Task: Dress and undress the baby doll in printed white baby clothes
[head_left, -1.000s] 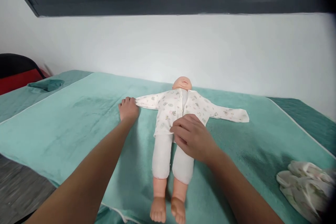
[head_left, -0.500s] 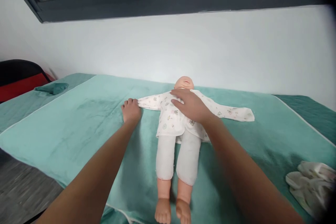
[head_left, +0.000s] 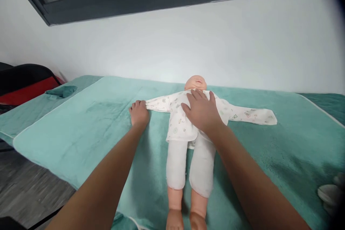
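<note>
A baby doll (head_left: 196, 82) lies on its back on a teal towel (head_left: 88, 129), head toward the wall. It wears a white printed shirt (head_left: 178, 124) with both sleeves spread out sideways, and white trousers (head_left: 176, 163). My left hand (head_left: 139, 113) is closed on the cuff of the sleeve on the left. My right hand (head_left: 201, 112) lies flat on the doll's chest with the fingers spread, just below the head. The far sleeve (head_left: 256, 116) lies stretched out on the towel.
A folded dark teal cloth (head_left: 61, 91) sits at the towel's far left. A red and black chair (head_left: 24, 86) stands beyond it. White clothing (head_left: 330, 194) lies at the right edge. The white wall runs behind the bed.
My right hand moved from the doll's waist up onto its chest. My left hand kept its hold on the sleeve cuff. The view shifted slightly to the left.
</note>
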`<state>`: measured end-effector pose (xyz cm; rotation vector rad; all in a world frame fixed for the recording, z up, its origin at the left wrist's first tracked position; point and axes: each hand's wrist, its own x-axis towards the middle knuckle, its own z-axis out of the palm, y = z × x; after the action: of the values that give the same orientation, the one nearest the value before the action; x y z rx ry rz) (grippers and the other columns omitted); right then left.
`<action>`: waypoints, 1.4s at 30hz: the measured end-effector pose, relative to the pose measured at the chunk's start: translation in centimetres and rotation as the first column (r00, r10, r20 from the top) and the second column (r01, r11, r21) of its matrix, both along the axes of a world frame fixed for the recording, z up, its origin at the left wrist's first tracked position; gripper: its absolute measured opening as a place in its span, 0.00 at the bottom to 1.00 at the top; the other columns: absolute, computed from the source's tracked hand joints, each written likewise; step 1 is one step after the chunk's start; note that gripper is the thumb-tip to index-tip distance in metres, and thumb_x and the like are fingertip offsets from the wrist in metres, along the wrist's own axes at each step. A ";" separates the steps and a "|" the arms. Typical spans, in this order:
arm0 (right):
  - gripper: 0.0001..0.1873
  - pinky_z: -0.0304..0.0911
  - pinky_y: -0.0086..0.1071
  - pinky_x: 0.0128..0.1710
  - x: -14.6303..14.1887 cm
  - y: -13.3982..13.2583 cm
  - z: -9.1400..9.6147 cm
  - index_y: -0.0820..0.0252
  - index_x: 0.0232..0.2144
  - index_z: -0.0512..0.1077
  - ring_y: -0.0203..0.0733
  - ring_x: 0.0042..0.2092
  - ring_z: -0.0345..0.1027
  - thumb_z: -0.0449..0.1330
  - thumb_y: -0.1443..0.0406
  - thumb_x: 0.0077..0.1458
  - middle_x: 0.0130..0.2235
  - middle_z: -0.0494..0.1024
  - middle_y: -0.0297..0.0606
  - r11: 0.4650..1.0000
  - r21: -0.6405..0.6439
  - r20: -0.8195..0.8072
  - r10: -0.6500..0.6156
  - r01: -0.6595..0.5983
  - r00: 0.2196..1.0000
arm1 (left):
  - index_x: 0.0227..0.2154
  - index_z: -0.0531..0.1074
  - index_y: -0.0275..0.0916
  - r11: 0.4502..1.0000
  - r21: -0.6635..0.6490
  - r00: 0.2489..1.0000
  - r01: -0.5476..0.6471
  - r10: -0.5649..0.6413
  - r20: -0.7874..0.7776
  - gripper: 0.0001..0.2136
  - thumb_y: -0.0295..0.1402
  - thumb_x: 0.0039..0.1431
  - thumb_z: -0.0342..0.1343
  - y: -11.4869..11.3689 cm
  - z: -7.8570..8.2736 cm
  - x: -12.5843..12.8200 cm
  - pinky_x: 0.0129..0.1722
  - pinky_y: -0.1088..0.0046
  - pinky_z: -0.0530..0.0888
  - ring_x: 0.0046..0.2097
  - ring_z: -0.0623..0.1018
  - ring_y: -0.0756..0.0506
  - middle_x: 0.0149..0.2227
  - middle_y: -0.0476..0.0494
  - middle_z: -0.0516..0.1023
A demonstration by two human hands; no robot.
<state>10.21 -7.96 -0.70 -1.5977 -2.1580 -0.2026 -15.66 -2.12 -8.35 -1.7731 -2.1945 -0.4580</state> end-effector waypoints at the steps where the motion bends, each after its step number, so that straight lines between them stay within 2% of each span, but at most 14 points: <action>1: 0.23 0.35 0.61 0.65 -0.5 -0.7 -0.1 0.64 0.55 0.68 0.55 0.66 0.52 0.46 0.58 0.66 0.63 0.65 0.52 0.999 0.025 0.019 0.023 -0.023 1.000 | 0.51 0.69 0.40 1.000 0.006 1.000 0.000 0.000 0.007 0.19 0.25 0.64 0.39 0.0 0.0 0.0 0.50 0.58 0.63 0.53 0.68 0.36 0.52 0.35 0.71; 9: 0.23 0.36 0.50 0.69 -4.2 -7.4 -1.7 0.67 0.51 0.72 0.51 0.69 0.47 0.49 0.55 0.66 0.64 0.63 0.52 0.956 -0.021 0.001 0.291 -0.291 0.957 | 0.50 0.70 0.38 0.997 0.069 0.998 -0.042 0.038 0.056 0.18 0.29 0.66 0.38 -0.1 0.0 0.1 0.51 0.58 0.64 0.56 0.66 0.34 0.55 0.35 0.71; 14: 0.21 0.42 0.48 0.69 -3.0 -12.7 -1.7 0.60 0.54 0.69 0.46 0.69 0.47 0.51 0.56 0.66 0.64 0.64 0.44 0.883 -0.089 -0.189 0.440 -0.462 0.878 | 0.53 0.67 0.38 0.995 0.085 0.992 -0.043 0.033 0.118 0.18 0.29 0.65 0.38 -0.7 0.5 0.1 0.51 0.56 0.65 0.56 0.66 0.33 0.55 0.33 0.70; 17: 0.19 0.46 0.45 0.69 -1.4 -16.4 -1.2 0.55 0.56 0.67 0.41 0.68 0.50 0.51 0.58 0.66 0.64 0.65 0.38 0.863 -0.115 -0.295 0.443 -0.492 0.847 | 0.54 0.66 0.37 0.996 0.081 0.985 -0.032 0.017 0.171 0.19 0.25 0.61 0.42 -1.6 0.9 0.1 0.52 0.56 0.66 0.57 0.66 0.33 0.56 0.31 0.68; 21: 0.20 0.50 0.50 0.67 3.4 -20.4 -1.7 0.52 0.57 0.65 0.44 0.66 0.55 0.53 0.61 0.64 0.63 0.66 0.39 0.945 -0.073 -0.294 0.285 -0.318 0.912 | 0.56 0.62 0.35 0.977 0.212 0.949 0.003 -0.069 0.307 0.25 0.21 0.53 0.47 -3.7 0.9 0.5 0.58 0.55 0.64 0.62 0.62 0.34 0.61 0.31 0.62; 24: 0.21 0.52 0.55 0.64 9.3 -22.9 -3.3 0.55 0.57 0.64 0.52 0.65 0.56 0.53 0.62 0.63 0.63 0.65 0.46 0.999 0.037 -0.175 -0.009 0.016 0.984 | 0.57 0.60 0.33 0.950 0.303 0.915 0.082 -0.192 0.354 0.27 0.20 0.52 0.46 -6.1 0.4 1.1 0.63 0.59 0.61 0.64 0.61 0.38 0.61 0.32 0.61; 26: 0.21 0.50 0.59 0.63 13.6 -24.3 -4.7 0.58 0.56 0.65 0.59 0.65 0.54 0.53 0.61 0.62 0.61 0.66 0.51 0.954 0.131 -0.061 -0.265 0.271 0.962 | 0.57 0.60 0.33 0.924 0.332 0.887 0.191 -0.307 0.344 0.25 0.21 0.54 0.45 -8.0 0.1 1.7 0.64 0.60 0.60 0.64 0.61 0.40 0.59 0.32 0.63; 29: 0.26 0.57 0.60 0.56 19.1 -25.8 -6.6 0.61 0.57 0.63 0.68 0.60 0.59 0.54 0.57 0.59 0.62 0.64 0.55 0.826 0.102 0.060 -0.561 0.554 0.826 | 0.55 0.62 0.34 0.829 0.373 0.792 0.417 -0.533 0.299 0.21 0.24 0.58 0.46 -11.0 0.4 3.0 0.65 0.60 0.60 0.63 0.63 0.41 0.58 0.33 0.64; 32: 0.21 0.62 0.54 0.48 22.2 -26.2 -7.1 0.61 0.52 0.67 0.67 0.51 0.67 0.53 0.60 0.58 0.57 0.69 0.57 0.781 0.050 0.109 -0.624 0.623 0.773 | 0.55 0.64 0.38 0.707 0.373 0.658 0.600 -0.702 0.272 0.18 0.27 0.63 0.44 -13.7 1.7 4.6 0.64 0.58 0.62 0.63 0.64 0.42 0.59 0.36 0.66; 36: 0.14 0.63 0.45 0.43 21.8 -25.4 -4.8 0.54 0.45 0.70 0.58 0.47 0.70 0.51 0.62 0.58 0.50 0.75 0.52 0.854 -0.124 -0.044 -0.513 0.505 0.857 | 0.49 0.71 0.43 0.509 0.247 0.456 0.825 -0.857 0.242 0.16 0.27 0.64 0.42 -16.8 3.9 6.6 0.60 0.56 0.67 0.58 0.70 0.43 0.55 0.43 0.74; 38: 0.12 0.65 0.41 0.38 19.7 -24.8 -2.4 0.53 0.43 0.70 0.52 0.41 0.73 0.54 0.59 0.57 0.43 0.77 0.45 0.866 -0.272 -0.274 -0.488 0.420 0.829 | 0.47 0.72 0.43 0.473 0.199 0.414 0.858 -0.868 0.274 0.16 0.27 0.65 0.42 -18.6 5.0 7.5 0.56 0.58 0.71 0.54 0.74 0.44 0.50 0.44 0.77; 40: 0.14 0.68 0.37 0.33 16.7 -24.3 0.3 0.55 0.41 0.70 0.45 0.34 0.72 0.58 0.55 0.56 0.36 0.77 0.39 0.875 -0.417 -0.544 -0.456 0.246 0.704 | 0.50 0.70 0.42 0.445 0.184 0.392 0.876 -0.881 0.265 0.16 0.27 0.65 0.42 -20.9 6.3 8.4 0.52 0.60 0.74 0.52 0.76 0.44 0.50 0.42 0.77; 41: 0.14 0.69 0.35 0.32 15.1 -24.1 1.7 0.56 0.41 0.71 0.43 0.34 0.72 0.59 0.55 0.55 0.36 0.76 0.38 0.890 -0.440 -0.683 -0.416 0.117 0.600 | 0.53 0.69 0.41 0.397 0.184 0.359 0.899 -0.909 0.211 0.17 0.27 0.65 0.43 -22.3 7.1 8.8 0.52 0.60 0.75 0.53 0.76 0.43 0.52 0.40 0.76; 42: 0.13 0.69 0.32 0.31 13.4 -23.9 3.1 0.57 0.39 0.71 0.41 0.35 0.72 0.60 0.56 0.55 0.36 0.75 0.37 0.905 -0.425 -0.809 -0.371 -0.017 0.456 | 0.55 0.68 0.40 0.309 0.176 0.293 0.935 -0.950 0.113 0.18 0.28 0.65 0.44 -23.9 7.9 9.2 0.53 0.60 0.74 0.55 0.74 0.42 0.55 0.38 0.74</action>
<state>23.64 -31.88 2.37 -1.5813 -1.2000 0.8821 -6.46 -25.98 -0.47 -2.9419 -0.8266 -0.9595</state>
